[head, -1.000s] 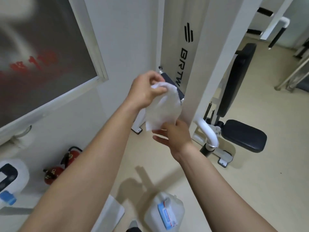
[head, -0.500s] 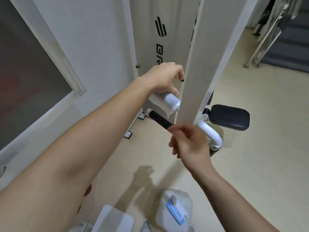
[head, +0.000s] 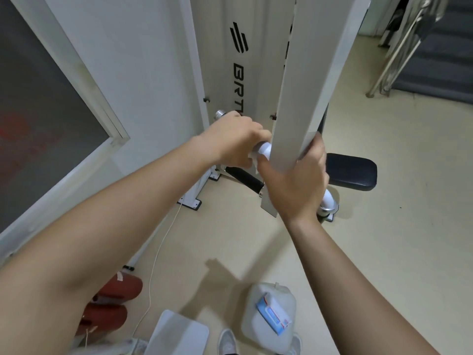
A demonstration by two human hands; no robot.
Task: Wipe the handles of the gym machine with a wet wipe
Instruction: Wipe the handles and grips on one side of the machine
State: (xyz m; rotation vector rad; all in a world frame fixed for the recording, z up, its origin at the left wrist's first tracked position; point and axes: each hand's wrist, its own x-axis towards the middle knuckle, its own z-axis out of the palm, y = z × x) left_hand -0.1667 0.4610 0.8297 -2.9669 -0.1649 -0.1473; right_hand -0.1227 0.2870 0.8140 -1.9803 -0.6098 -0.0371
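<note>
Our left hand [head: 236, 142] is curled around a handle of the white gym machine [head: 245, 80], fingers wrapped closed with a thin white wet wipe [head: 254, 157] pressed beneath the palm; only a small crumpled edge of the wipe shows at the hand's 4 o'clock side. The handle's chrome end cap [head: 220, 114] sticks out at 11 o'clock from our knuckles, and a short stretch of white tube [head: 265, 149] emerges at 3 o'clock before it passes behind the machine's white rectangular upright beam [head: 304, 98].

Our right hand [head: 294, 180] grips that beam near its lower end, thumb on the near face and fingers [head: 318, 147] folded around the far edge, pressed close together. The two hands are just beside each other, almost touching at the thumb.

At 7 o'clock from the right hand, a black foam-covered handle grip [head: 244, 178] angles down toward the floor. A black padded seat [head: 352, 172] sits at 3 o'clock from the right hand.

On the beige floor [head: 384, 252], toward 6 o'clock, stands a translucent white plastic jug [head: 258, 329] with a blue-and-white pack of wipes [head: 272, 313] lying on top. Two red cylinders [head: 112, 301] lie at 8 o'clock.
</note>
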